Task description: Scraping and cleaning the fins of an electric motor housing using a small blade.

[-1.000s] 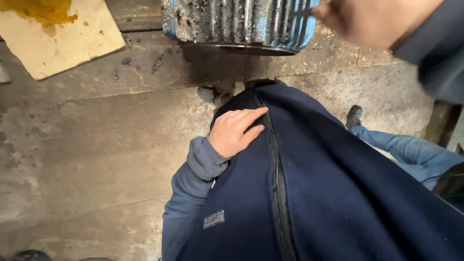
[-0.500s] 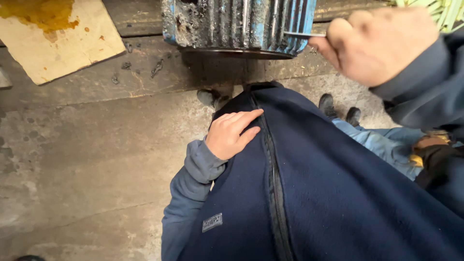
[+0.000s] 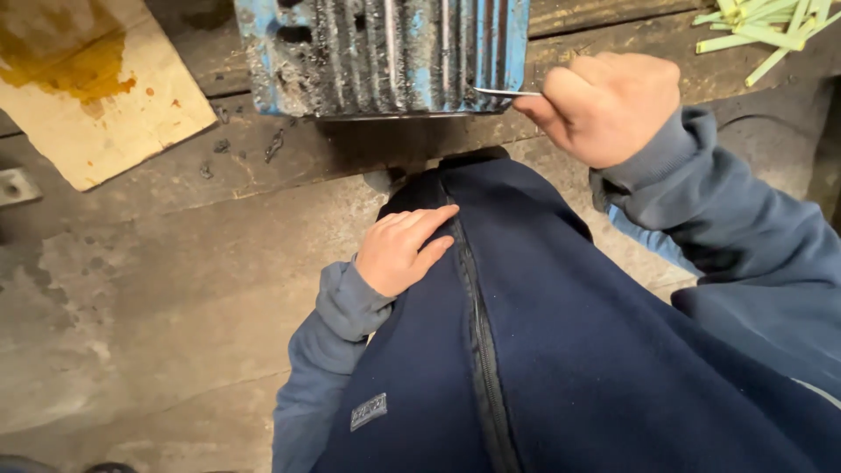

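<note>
A blue ribbed metal motor housing [image 3: 385, 52], grimy between its fins, stands on a wooden bench at the top. My right hand [image 3: 604, 105] is closed around a thin metal tool [image 3: 504, 91] whose tip touches the housing's lower right edge. Lower down, my left hand [image 3: 403, 250] lies flat, fingers together, on the front of my dark blue zipped jacket [image 3: 526, 350], holding nothing.
A cardboard sheet with a yellow-orange stain [image 3: 88, 88] lies at the top left. Several pale green strips [image 3: 753, 31] are piled at the top right. A worn concrete floor [image 3: 131, 307] stretches to the left. A small metal bracket [image 3: 16, 186] sits at the left edge.
My right hand came down from the upper right and brought the thin tool against the housing's edge. The view tilted, so the housing sits lower. My left hand stayed on the jacket.
</note>
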